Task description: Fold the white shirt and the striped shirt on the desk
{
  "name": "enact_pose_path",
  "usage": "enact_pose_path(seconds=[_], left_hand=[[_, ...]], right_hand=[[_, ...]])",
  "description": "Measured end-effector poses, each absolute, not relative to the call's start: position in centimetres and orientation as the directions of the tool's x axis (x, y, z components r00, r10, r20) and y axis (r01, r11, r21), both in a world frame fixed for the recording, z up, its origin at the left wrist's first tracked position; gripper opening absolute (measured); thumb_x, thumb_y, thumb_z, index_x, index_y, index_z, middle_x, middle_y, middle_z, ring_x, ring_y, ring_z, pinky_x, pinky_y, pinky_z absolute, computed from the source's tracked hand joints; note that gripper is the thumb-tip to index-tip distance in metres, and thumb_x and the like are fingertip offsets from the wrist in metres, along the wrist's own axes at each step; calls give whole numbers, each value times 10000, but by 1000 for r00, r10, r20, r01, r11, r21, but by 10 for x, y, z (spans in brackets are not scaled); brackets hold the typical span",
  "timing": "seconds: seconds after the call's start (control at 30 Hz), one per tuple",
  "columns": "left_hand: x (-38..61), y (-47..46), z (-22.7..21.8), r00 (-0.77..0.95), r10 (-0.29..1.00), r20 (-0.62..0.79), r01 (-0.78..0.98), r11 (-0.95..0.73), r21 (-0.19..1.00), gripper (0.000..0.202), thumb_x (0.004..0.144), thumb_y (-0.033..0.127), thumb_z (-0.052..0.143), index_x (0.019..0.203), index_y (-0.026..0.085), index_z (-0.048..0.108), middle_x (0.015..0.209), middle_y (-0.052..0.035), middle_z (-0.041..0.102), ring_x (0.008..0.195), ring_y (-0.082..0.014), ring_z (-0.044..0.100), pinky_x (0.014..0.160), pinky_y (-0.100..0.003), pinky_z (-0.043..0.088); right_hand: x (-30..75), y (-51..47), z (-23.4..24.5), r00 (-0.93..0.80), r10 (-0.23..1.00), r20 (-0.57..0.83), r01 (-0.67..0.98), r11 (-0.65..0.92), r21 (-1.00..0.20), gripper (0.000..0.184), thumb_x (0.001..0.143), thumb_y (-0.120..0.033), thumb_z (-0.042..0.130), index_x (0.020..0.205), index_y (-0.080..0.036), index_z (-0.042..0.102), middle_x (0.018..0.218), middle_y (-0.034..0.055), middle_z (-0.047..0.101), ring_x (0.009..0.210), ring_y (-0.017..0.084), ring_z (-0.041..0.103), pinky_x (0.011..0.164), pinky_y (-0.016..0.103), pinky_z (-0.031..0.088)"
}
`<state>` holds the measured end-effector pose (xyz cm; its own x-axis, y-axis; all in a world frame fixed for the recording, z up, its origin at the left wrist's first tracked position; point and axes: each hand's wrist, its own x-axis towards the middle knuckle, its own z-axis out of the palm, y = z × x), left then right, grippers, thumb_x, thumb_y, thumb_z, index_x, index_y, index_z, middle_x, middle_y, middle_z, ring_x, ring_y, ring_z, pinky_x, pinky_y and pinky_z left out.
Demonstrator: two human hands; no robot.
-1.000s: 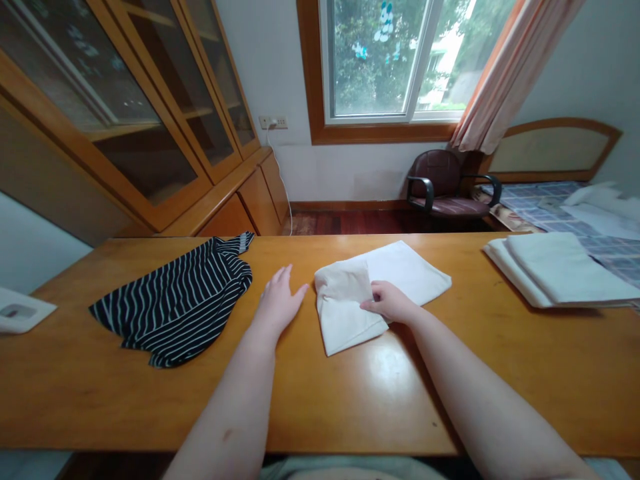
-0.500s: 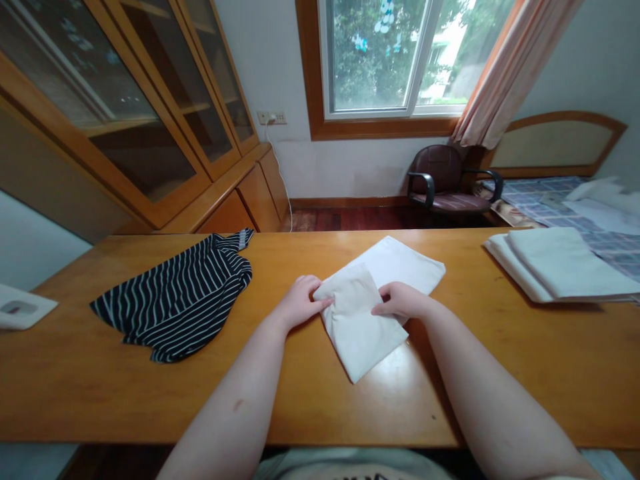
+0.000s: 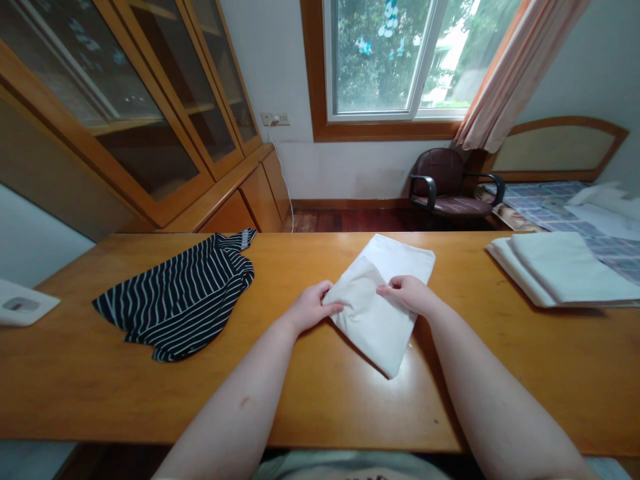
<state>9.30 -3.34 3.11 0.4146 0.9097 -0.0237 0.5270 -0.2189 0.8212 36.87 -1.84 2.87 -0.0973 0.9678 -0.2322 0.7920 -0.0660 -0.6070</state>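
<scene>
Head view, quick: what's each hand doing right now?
Left hand: closed, holding the left edge of the folded white cloth.
Right hand: closed, holding the same cloth near its right edge.

A white cloth point(image 3: 376, 327) — doubled over, top layer creased; it lies slantwise on the wooden table point(image 3: 100, 400).

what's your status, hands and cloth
Left hand at the left edge of the folded white cloth. Right hand pinching its top layer. Cloth flat on the wooden table. Striped garment off to the left, not touching it.
</scene>
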Motion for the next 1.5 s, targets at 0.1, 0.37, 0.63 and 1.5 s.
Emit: enact_pose_path(seconds=[0.1,0.37,0.63,1.5], left_hand=[[92,-31,27,402,914,-48,576,-212,790,393,647,528,670,796,182,557,750,29,584,694,-148,525,605,-235,401],[77,-25,24,508,844,-172,417,-66,906,455,777,568,511,795,137,656,780,-30,638,764,-199,582,701,-286,448],[83,-27,33,363,919,-155,736,-181,653,432,741,577,512,626,180,635,799,-59,640,737,-209,590,686,-287,433],[113,-53,37,579,807,-119,773,-497,394,618,807,522,499,1380,318,385,1515,-15,228,1404,-246,112,1122,-483,60]], right_hand=[[372,-17,26,-141,953,-268,810,-44,-584,411,662,-574,620,582,-176,560,531,-27,475,509,103,418,466,235,266],[372,-12,23,-98,975,-199,818,-35,-574,360,686,-535,610,619,-183,587,575,-22,519,555,112,447,489,230,292],[370,-12,20,-27,989,-142,862,-49,-505,344,724,-531,591,654,-195,620,623,2,592,596,137,497,521,244,308],[381,-7,14,245,965,90,635,-90,-767,501,872,-552,323,711,-171,607,695,56,636,646,170,564,598,256,380]])
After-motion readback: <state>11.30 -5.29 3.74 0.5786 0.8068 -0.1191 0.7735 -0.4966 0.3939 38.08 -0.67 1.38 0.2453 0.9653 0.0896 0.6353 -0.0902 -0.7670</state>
